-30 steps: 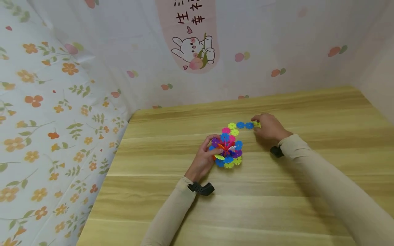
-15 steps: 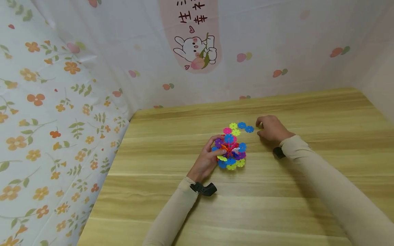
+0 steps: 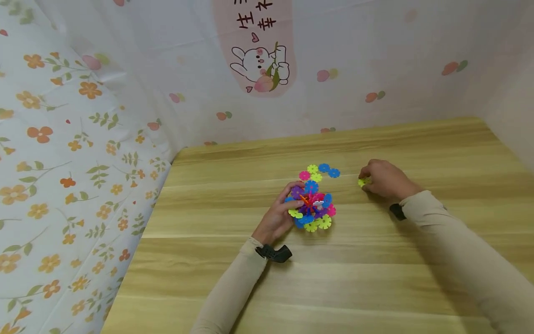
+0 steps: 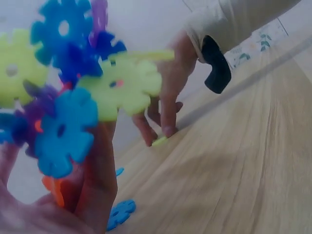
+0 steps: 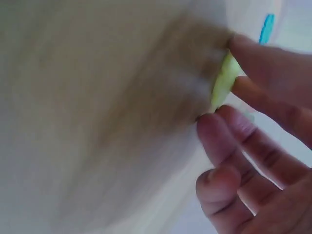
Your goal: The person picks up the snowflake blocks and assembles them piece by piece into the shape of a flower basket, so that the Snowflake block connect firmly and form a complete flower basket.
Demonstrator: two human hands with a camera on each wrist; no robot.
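My left hand (image 3: 275, 218) grips a ball-like cluster of interlocking plastic snowflake discs (image 3: 308, 219) in blue, purple, pink, red and yellow-green. Its thumb lies across the near side of the cluster, with other fingers behind. To the right, just above the tabletop or touching it, my right hand (image 3: 385, 178) pinches a yellow-green snowflake disc (image 3: 363, 182). In the right wrist view that disc (image 5: 225, 80) shows edge-on between the fingertips. Several loose discs lie behind the cluster: a pink disc (image 3: 304, 175), yellow-green discs (image 3: 312, 169) and blue discs (image 3: 333, 173).
A wood-grain table (image 3: 333, 287) spreads under both arms. At its far edge hangs a pale printed curtain (image 3: 354, 46), and a flowered cloth (image 3: 75, 185) hangs along the left. Each wrist wears a black device (image 3: 274, 253).
My right hand has moved right and slightly nearer, taking the yellow-green disc away from the row of blue discs. The left hand still holds the cluster, which has turned slightly.
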